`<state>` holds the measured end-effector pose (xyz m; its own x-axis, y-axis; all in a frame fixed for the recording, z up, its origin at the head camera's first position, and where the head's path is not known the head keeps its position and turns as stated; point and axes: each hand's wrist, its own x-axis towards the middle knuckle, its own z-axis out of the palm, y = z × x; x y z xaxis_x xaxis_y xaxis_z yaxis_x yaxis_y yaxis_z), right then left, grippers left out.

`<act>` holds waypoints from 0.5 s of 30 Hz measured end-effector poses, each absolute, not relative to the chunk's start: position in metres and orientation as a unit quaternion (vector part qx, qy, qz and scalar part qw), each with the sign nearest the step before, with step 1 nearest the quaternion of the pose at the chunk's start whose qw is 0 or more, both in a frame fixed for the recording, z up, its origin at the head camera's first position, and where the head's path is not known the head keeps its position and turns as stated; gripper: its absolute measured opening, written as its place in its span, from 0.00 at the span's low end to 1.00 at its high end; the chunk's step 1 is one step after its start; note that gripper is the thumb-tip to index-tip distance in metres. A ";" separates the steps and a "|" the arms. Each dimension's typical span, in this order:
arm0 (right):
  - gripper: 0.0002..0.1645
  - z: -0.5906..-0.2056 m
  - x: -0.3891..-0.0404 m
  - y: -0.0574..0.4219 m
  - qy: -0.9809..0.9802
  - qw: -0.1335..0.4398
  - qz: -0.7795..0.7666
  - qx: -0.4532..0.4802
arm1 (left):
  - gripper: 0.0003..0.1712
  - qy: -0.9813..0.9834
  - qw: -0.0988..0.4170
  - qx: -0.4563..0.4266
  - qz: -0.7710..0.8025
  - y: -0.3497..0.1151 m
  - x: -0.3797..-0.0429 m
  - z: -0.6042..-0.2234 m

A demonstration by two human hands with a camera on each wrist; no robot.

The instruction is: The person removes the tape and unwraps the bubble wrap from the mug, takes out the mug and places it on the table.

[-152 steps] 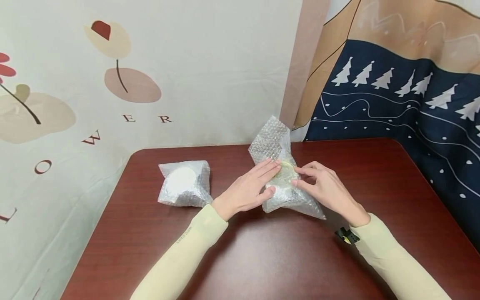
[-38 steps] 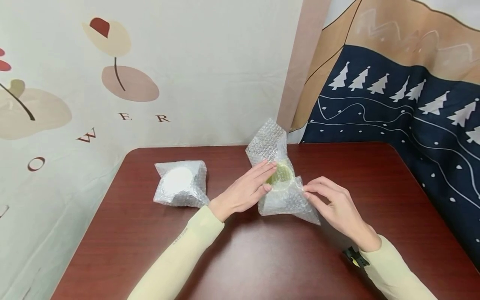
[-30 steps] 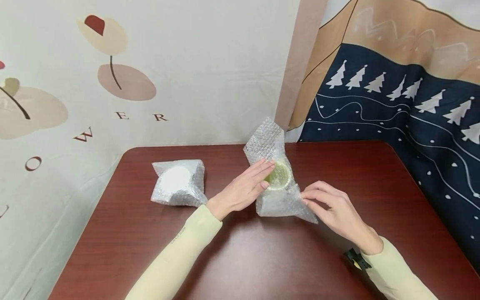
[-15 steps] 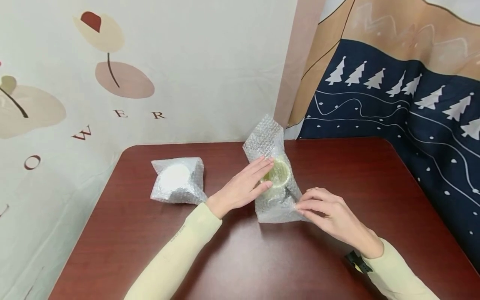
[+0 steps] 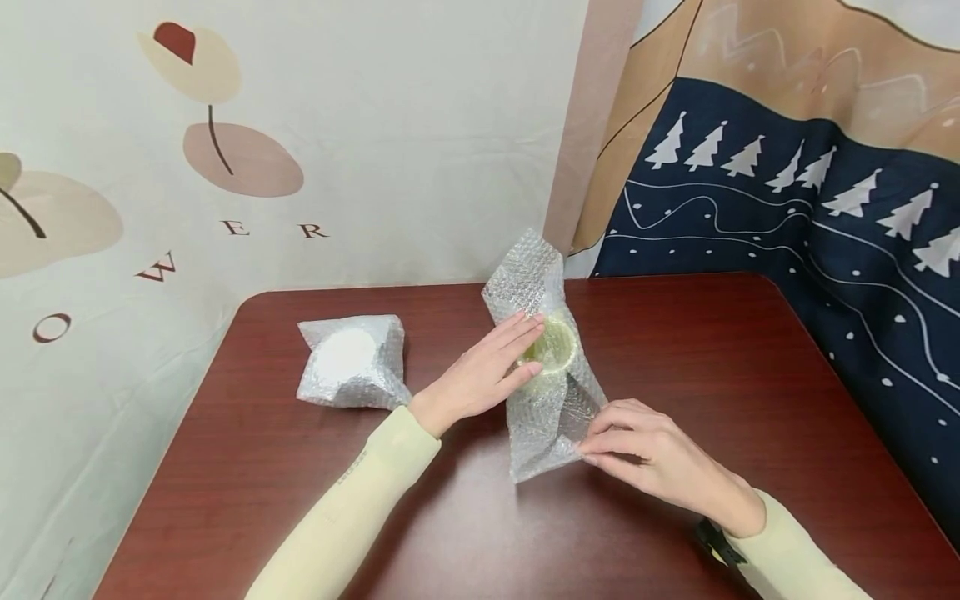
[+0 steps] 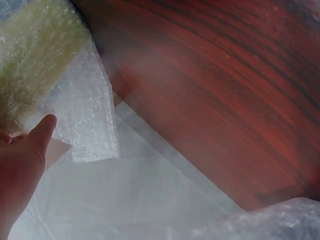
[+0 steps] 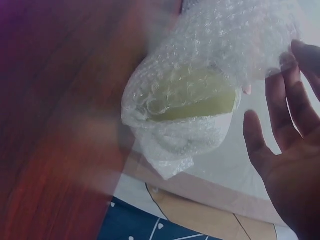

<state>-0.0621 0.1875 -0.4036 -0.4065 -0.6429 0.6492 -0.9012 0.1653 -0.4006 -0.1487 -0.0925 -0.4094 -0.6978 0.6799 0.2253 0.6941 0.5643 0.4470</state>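
A yellow-green round thing with a circular rim lies inside clear bubble wrap on the table. My left hand rests on its left side, fingers straight. Close to the table's middle, my right hand pinches the near right corner of the wrap between thumb and fingers. In the right wrist view the yellow-green wall shows through the bubbles. My left thumb lies against the wrap in the left wrist view. The far end of the wrap sticks up beyond the round thing.
A second bubble-wrapped package with a white round thing inside sits on the left of the dark red table. A pale printed cloth hangs behind the table, and a navy tree-patterned cloth at the right.
My right hand has moved down toward me, drawing the near flap of wrap off the round thing and spreading it out. My left hand has stayed on the round thing.
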 end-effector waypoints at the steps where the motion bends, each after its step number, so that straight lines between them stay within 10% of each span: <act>1: 0.07 -0.404 -0.060 0.188 -0.748 0.152 0.386 0.519 | 0.35 -0.884 0.015 -0.389 -0.259 -0.093 -0.149 -0.409; 15: 0.17 -0.405 -0.046 0.192 -0.785 -0.006 0.377 0.492 | 0.35 -0.885 0.012 -0.386 -0.260 -0.092 -0.148 -0.409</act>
<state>-0.0458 0.1922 -0.4047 -0.5160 -0.7768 0.3609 -0.7670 0.2315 -0.5984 -0.1483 -0.0923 -0.4086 -0.7023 0.6764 0.2219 0.6887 0.5669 0.4519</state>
